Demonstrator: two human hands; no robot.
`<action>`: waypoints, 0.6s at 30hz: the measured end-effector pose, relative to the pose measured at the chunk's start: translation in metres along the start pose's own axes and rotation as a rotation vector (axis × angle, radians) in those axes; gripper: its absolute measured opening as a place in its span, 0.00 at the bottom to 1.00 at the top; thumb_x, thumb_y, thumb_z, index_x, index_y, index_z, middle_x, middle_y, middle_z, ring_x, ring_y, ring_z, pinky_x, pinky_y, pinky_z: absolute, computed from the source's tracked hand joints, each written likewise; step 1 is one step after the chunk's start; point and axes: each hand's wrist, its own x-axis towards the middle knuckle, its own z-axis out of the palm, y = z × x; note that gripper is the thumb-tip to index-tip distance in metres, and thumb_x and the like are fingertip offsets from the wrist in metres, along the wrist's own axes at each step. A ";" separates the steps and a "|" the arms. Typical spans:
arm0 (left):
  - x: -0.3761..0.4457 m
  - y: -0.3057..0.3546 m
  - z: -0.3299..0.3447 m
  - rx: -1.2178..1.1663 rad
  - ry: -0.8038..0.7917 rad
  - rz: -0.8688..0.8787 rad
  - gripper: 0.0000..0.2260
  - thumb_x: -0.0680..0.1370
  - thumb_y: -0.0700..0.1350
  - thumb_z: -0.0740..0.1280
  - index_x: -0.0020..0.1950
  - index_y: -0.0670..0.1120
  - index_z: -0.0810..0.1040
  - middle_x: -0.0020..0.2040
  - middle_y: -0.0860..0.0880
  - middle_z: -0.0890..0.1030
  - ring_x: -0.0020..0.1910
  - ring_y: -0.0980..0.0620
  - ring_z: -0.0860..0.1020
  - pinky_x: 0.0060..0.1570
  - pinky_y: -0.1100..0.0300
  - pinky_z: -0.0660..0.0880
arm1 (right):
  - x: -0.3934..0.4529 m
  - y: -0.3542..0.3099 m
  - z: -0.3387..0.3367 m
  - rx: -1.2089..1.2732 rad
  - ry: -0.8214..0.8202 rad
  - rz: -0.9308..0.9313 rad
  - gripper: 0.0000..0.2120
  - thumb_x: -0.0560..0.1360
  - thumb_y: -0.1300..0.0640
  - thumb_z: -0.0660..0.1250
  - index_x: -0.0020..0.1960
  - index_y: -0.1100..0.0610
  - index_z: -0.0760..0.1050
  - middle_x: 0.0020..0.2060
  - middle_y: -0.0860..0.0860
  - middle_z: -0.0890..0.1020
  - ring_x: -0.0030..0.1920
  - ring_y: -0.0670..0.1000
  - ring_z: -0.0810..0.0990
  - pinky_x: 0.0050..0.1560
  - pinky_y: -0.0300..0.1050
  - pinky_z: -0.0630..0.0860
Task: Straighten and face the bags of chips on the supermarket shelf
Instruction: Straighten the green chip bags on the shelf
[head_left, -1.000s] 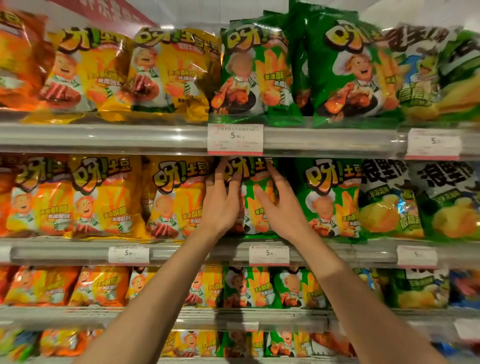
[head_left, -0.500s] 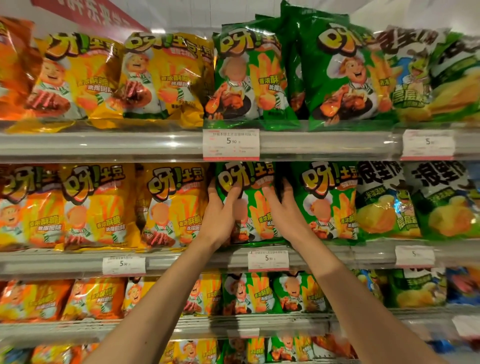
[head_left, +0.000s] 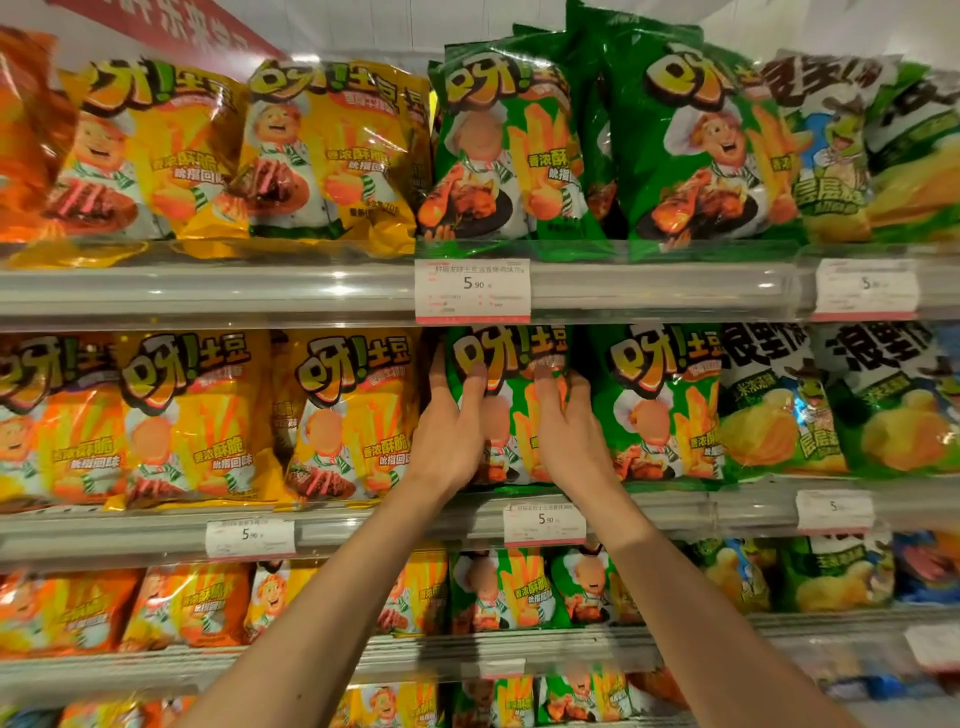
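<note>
A green chip bag (head_left: 511, 364) stands upright on the middle shelf (head_left: 363, 525), front facing me. My left hand (head_left: 449, 426) grips its left edge, thumb on the front and fingers behind. My right hand (head_left: 569, 426) holds its right side, fingers spread over the front and curling round the edge. A second green bag (head_left: 660, 400) stands just to the right, and yellow bags (head_left: 348, 415) to the left. The lower part of the held bag is hidden by my hands.
The top shelf (head_left: 208, 291) carries yellow bags (head_left: 332, 150) and green bags (head_left: 509, 145), one tall green bag (head_left: 691, 135) leaning. White-and-green bags (head_left: 774, 400) fill the right. Price tags (head_left: 471, 290) hang on the rails. Lower shelves hold smaller bags (head_left: 498, 587).
Both hands slid from lying flat over the green bag's front to gripping its two sides. The bag's front now shows between them, and the view has shifted slightly downward.
</note>
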 end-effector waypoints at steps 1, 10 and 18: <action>0.002 0.000 0.000 0.003 0.014 0.006 0.29 0.82 0.64 0.50 0.80 0.61 0.43 0.63 0.41 0.80 0.56 0.41 0.80 0.55 0.50 0.76 | 0.000 0.000 0.000 -0.019 0.012 0.001 0.34 0.80 0.34 0.49 0.79 0.51 0.52 0.69 0.59 0.73 0.65 0.60 0.74 0.61 0.52 0.69; 0.004 0.009 0.004 0.133 0.102 0.206 0.24 0.85 0.55 0.52 0.81 0.55 0.52 0.76 0.40 0.67 0.71 0.39 0.68 0.67 0.50 0.67 | 0.005 0.014 0.002 -0.643 0.115 -0.687 0.20 0.80 0.56 0.47 0.67 0.61 0.67 0.76 0.65 0.61 0.71 0.72 0.65 0.60 0.65 0.75; 0.006 0.007 -0.002 0.558 -0.029 0.308 0.26 0.83 0.50 0.47 0.79 0.41 0.60 0.80 0.35 0.53 0.70 0.28 0.65 0.69 0.41 0.64 | 0.009 0.018 0.002 -0.701 0.027 -0.655 0.17 0.78 0.58 0.47 0.65 0.59 0.63 0.76 0.68 0.61 0.68 0.77 0.66 0.56 0.69 0.76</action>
